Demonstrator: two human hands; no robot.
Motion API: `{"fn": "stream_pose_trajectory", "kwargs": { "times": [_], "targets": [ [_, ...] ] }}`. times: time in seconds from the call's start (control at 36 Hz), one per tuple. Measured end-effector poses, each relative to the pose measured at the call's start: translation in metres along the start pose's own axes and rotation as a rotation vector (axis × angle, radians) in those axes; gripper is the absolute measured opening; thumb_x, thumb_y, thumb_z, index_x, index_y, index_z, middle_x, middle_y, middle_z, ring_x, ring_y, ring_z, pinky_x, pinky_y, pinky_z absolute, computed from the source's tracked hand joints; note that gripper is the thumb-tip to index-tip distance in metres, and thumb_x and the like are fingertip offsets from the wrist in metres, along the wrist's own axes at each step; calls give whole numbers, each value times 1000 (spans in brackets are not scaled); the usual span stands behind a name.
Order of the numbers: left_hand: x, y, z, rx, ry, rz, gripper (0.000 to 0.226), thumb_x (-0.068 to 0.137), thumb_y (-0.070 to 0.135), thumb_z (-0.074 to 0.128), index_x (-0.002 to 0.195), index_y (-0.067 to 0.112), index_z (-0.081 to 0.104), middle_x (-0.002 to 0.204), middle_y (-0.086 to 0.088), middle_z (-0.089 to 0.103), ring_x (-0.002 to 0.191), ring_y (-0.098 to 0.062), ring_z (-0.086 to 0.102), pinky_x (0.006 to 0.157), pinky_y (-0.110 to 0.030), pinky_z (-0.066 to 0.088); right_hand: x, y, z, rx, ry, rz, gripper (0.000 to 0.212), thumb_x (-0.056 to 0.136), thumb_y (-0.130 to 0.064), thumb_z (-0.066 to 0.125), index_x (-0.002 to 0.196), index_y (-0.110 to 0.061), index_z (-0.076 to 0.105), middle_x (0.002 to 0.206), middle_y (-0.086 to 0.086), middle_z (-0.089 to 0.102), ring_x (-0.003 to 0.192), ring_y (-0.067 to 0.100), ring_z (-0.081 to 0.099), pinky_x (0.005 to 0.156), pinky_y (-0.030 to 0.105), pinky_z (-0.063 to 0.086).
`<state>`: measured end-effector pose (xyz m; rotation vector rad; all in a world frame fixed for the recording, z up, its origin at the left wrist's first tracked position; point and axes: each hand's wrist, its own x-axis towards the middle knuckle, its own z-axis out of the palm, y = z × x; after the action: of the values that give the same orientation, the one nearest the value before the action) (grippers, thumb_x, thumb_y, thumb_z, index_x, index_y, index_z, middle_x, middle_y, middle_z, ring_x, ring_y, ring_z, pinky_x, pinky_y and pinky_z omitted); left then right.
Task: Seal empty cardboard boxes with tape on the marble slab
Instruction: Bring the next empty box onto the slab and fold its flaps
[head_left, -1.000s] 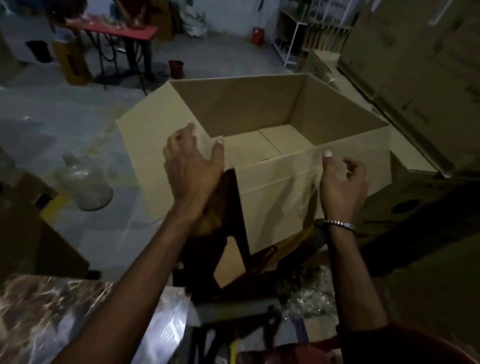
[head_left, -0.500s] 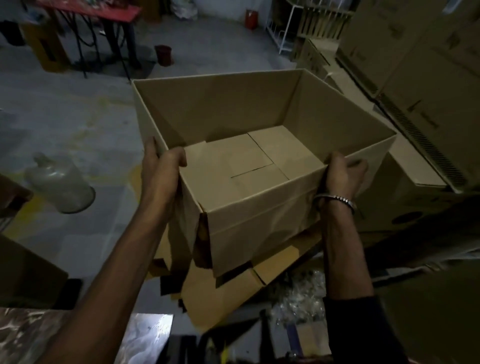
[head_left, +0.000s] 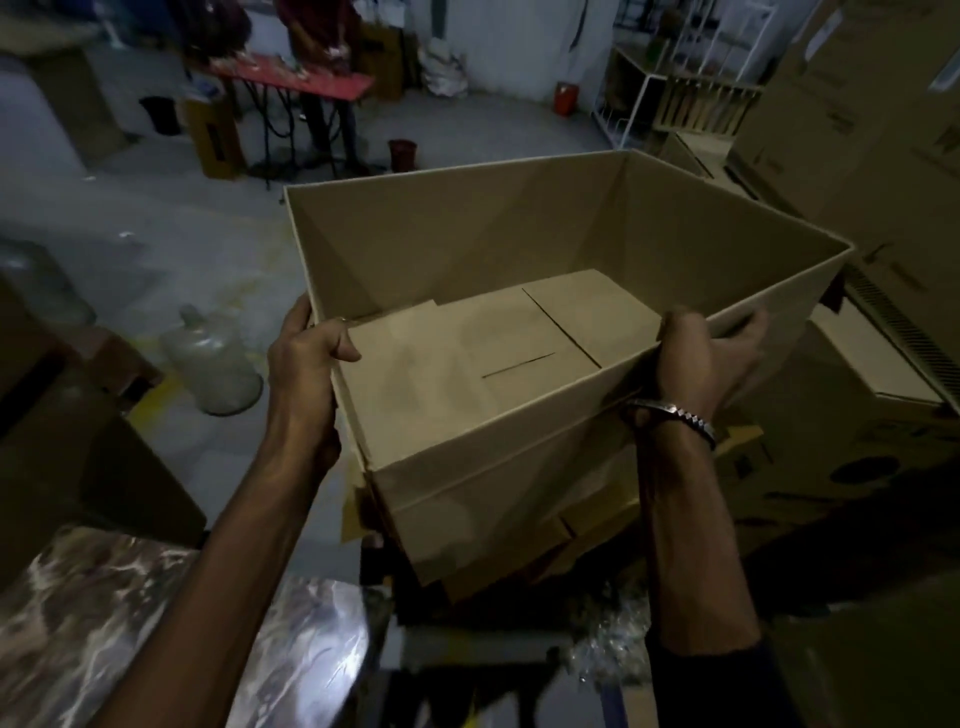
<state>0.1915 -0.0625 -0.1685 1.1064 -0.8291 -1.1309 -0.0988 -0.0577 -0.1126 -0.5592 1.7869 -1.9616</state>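
Observation:
An open brown cardboard box (head_left: 519, 239) is held up in front of me, its top open and its bottom flaps folded shut inside. My left hand (head_left: 304, 364) grips the box's near left corner, thumb over the rim. My right hand (head_left: 696, 358) grips the near wall's rim further right, fingers curled over the edge; a metal bracelet sits on that wrist. Outer flaps hang down below the box. The marble slab (head_left: 130, 623) lies at the lower left, below my left forearm. No tape is visible.
Stacks of large cardboard cartons (head_left: 883, 130) fill the right side. A clear glass jug (head_left: 210, 364) stands on the grey floor at left. A red table (head_left: 296, 80) with a person behind it is at the far back. Crumpled plastic wrap (head_left: 608, 649) lies below the box.
The box has been squared up and turned so its open top faces me. Both hands shifted from the flaps to gripping the near rim, and the box now sits closer.

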Motion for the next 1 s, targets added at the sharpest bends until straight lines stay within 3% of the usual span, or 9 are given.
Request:
{"fn": "stream_pose_trajectory", "kwargs": {
  "times": [0.08, 0.17, 0.28, 0.39, 0.58, 0.67, 0.78, 0.94, 1.0],
  "targets": [
    [-33, 12, -45, -2, 46, 50, 77, 59, 15, 53, 135, 13, 65, 115, -9, 72, 99, -35, 65, 83, -50, 54, -48, 0, -3, -11, -42, -45, 89, 83, -13, 67, 161, -25, 27, 153, -1, 35, 123, 13, 47, 97, 28, 49],
    [-75, 25, -94, 17, 120, 106, 75, 61, 13, 51, 135, 9, 62, 106, -3, 70, 93, -26, 63, 75, -36, 54, -98, 7, -5, -5, -128, -16, 93, 81, -16, 71, 161, -27, 25, 157, -4, 30, 123, 8, 38, 101, 30, 40],
    [-140, 33, -173, 31, 267, 128, 88, 59, 15, 53, 148, 19, 57, 124, -13, 68, 105, -34, 64, 84, -45, 54, -170, 25, -9, 6, -314, 29, 100, 79, -15, 75, 162, -32, 20, 157, -5, 27, 128, 15, 40, 99, 33, 41],
    [-221, 29, -255, 69, 397, 145, 90, 62, 11, 51, 151, 18, 52, 115, -6, 68, 95, -26, 66, 70, -36, 57, -252, 50, -27, -36, -501, 51, 104, 75, -18, 79, 160, -35, 20, 160, -5, 27, 139, 22, 37, 113, 46, 41],
    [-368, 21, -372, 64, 595, 178, 94, 62, 6, 52, 156, 16, 47, 131, -17, 63, 101, -29, 66, 70, -37, 63, -389, 91, -68, -46, -742, 54, 95, 80, -6, 79, 159, -16, 26, 153, -1, 36, 129, 13, 44, 103, 17, 35],
    [-425, 13, -403, 159, 637, 215, 94, 64, 4, 52, 156, 23, 47, 143, -13, 62, 120, -38, 63, 85, -43, 62, -430, 115, -86, -57, -756, 141, 87, 78, -1, 77, 152, -13, 32, 149, 8, 43, 124, 19, 53, 107, 25, 42],
    [-492, -7, -425, 188, 727, 203, 95, 66, 9, 57, 158, 32, 45, 145, -1, 63, 130, -36, 60, 93, -51, 58, -466, 153, -108, -97, -816, 224, 87, 66, -5, 77, 142, -21, 37, 138, 7, 51, 117, 25, 62, 104, 51, 53],
    [-568, -54, -442, 196, 864, 151, 97, 64, 24, 66, 159, 34, 44, 149, -7, 59, 129, -39, 58, 91, -54, 59, -499, 199, -149, -211, -1012, 262, 89, 75, 4, 77, 147, -23, 31, 144, 6, 44, 119, 25, 59, 103, 47, 54],
    [-588, -70, -447, 194, 926, 134, 98, 63, 29, 65, 159, 31, 44, 147, -8, 59, 125, -38, 59, 85, -48, 62, -509, 215, -161, -262, -1085, 292, 88, 76, 4, 77, 144, -27, 31, 146, 5, 41, 120, 27, 58, 103, 49, 53]
  ]
}}
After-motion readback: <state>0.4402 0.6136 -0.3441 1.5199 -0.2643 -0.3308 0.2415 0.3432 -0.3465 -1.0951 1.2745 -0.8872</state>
